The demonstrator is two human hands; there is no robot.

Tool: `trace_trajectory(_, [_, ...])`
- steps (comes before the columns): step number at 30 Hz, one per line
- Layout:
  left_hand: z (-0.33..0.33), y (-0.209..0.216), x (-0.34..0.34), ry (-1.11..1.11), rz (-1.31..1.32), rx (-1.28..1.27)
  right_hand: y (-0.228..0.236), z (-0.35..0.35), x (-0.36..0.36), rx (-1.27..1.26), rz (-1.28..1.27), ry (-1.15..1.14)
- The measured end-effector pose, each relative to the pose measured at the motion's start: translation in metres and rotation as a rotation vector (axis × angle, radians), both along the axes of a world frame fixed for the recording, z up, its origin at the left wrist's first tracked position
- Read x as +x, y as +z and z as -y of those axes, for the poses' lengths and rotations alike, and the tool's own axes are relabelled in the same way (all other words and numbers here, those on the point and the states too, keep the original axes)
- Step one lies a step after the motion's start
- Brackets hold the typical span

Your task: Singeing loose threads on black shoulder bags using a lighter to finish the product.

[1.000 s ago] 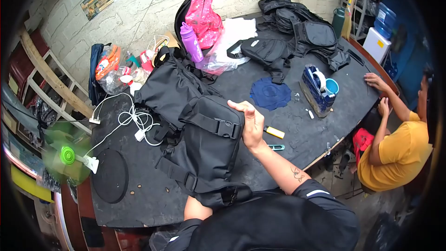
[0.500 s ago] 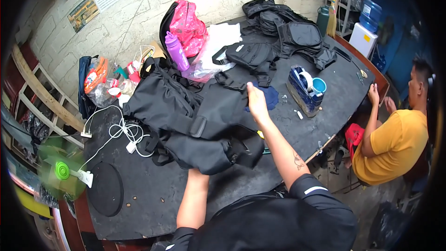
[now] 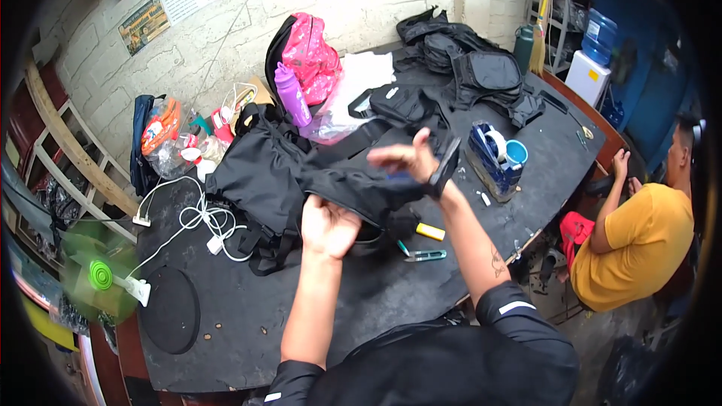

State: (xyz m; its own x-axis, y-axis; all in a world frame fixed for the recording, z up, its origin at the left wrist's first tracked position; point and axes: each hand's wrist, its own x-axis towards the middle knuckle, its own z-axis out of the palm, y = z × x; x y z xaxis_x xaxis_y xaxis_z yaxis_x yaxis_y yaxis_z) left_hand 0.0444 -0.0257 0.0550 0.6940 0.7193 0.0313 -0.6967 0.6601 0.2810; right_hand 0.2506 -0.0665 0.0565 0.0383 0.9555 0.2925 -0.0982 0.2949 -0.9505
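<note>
A black bag [image 3: 256, 169] lies crumpled in front of me, its loose panels and straps spread over the dark table. My left hand [image 3: 329, 229] is turned palm up at the bag's near edge, gripping the fabric, with its fingertips tucked out of sight. Above the bag's right part, my right hand [image 3: 402, 159] has its fingers stretched and thumb raised, slightly blurred. A black strap-like piece [image 3: 445, 168] lies against that wrist. Close to the bag's near right side are a yellow block [image 3: 430, 231] and green-handled thread snips [image 3: 426, 256].
Right of the bag stands a blue tape holder [image 3: 481, 158] with tape rolls. Behind are a purple bottle [image 3: 292, 96], a pink backpack [image 3: 310, 60] and more black bags [image 3: 489, 71]. White cord [image 3: 197, 214] and a spinning green fan [image 3: 100, 276] are left. A person in yellow [image 3: 639, 248] sits right.
The bag's near part has been turned and folded back, uncovering the snips and yellow block. My left hand has risen and shows its palm; my right hand has let go of the fabric.
</note>
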Motion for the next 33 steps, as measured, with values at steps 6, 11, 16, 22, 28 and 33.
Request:
trace_trajectory(6, [0.025, 0.011, 0.005, -0.045, -0.010, 0.276, -0.017, -0.001, -0.023, -0.121, -0.316, -0.149])
trace_trajectory(11, [0.021, 0.015, -0.006, 0.216, -0.286, 0.342, 0.018, 0.019, -0.010, 0.098, 0.270, 0.239])
trace_trajectory(16, [0.019, 0.006, -0.006, 0.032, -0.200, 0.226, 0.029, 0.005, -0.009, 0.150, -0.520, 0.332])
trace_trajectory(22, [0.030, 0.001, -0.012, 0.112, -0.103, 0.191, 0.034, 0.004, -0.011, -0.004, -0.618, 0.210])
trace_trajectory(28, [0.059, 0.041, -0.012, 0.451, -0.254, 0.436, 0.030, 0.021, -0.020, 0.027, -0.750, 0.118])
trace_trajectory(33, [0.046, 0.018, -0.008, 0.902, -0.697, 0.885, -0.015, 0.017, -0.016, -0.237, -0.273, -0.052])
